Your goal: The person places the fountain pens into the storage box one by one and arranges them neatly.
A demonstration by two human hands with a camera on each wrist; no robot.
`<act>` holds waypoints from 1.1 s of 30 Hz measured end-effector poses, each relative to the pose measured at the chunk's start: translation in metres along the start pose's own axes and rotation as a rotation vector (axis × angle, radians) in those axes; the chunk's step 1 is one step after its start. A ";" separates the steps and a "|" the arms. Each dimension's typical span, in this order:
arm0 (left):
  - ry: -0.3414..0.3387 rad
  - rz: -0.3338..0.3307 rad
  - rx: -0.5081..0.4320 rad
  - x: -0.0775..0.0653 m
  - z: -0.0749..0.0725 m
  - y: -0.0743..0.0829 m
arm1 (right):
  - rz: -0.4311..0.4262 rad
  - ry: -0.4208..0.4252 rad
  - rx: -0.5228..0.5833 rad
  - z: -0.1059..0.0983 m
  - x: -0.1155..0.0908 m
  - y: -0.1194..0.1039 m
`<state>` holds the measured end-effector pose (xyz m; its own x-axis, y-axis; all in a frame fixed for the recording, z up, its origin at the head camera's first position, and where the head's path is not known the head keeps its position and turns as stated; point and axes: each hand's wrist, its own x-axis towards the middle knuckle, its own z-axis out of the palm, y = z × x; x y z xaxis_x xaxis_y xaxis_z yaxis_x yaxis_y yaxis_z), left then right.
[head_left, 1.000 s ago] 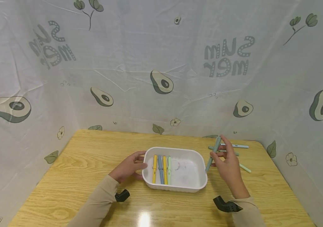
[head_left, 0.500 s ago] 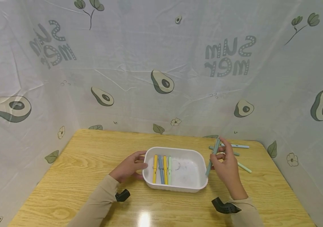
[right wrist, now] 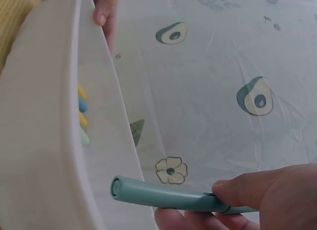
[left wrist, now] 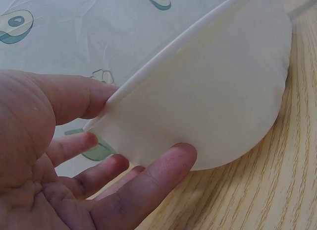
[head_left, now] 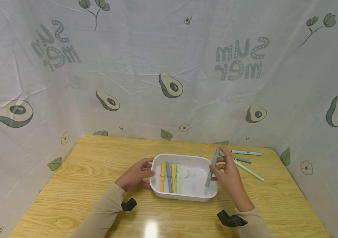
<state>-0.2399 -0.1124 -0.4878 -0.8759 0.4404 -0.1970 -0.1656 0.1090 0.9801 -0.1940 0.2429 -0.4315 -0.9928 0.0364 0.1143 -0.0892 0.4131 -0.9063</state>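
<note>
A white plastic tray stands on the table, with two yellow pens, a blue pen and a pale green pen side by side in its left part. My left hand holds the tray's left end, thumb over the rim and fingers against the outer wall. In my right hand, thumb and fingers pinch a grey-green pen. That pen is tilted above the tray's right end, its lower tip inside the rim. The right hand's fingertips are partly hidden behind the pen in the head view.
Right of the tray lie a light blue pen, a dark green pen and a pale green pen. The wooden table meets a patterned cloth at the back and sides.
My right hand has moved left with the grey-green pen, from beside the tray's right rim to over its inside. The left hand stays on the tray.
</note>
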 end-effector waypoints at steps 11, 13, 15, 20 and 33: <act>0.006 -0.012 -0.006 0.000 0.000 0.000 | 0.066 -0.106 -0.058 0.042 0.002 -0.003; 0.006 -0.011 -0.004 0.000 0.000 -0.001 | 0.089 -0.122 -0.078 0.051 0.005 -0.002; 0.001 -0.010 -0.005 0.000 0.000 -0.001 | 0.116 -0.137 -0.104 0.059 0.007 -0.002; 0.000 -0.006 -0.009 0.000 0.000 -0.001 | 0.170 -0.179 -0.201 0.076 0.013 -0.002; -0.006 -0.001 -0.011 0.002 -0.002 -0.003 | 0.171 -0.267 -0.395 0.094 0.024 0.004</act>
<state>-0.2425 -0.1136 -0.4913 -0.8730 0.4455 -0.1985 -0.1717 0.1002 0.9800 -0.2255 0.1602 -0.4710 -0.9810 -0.0792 -0.1772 0.0624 0.7360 -0.6741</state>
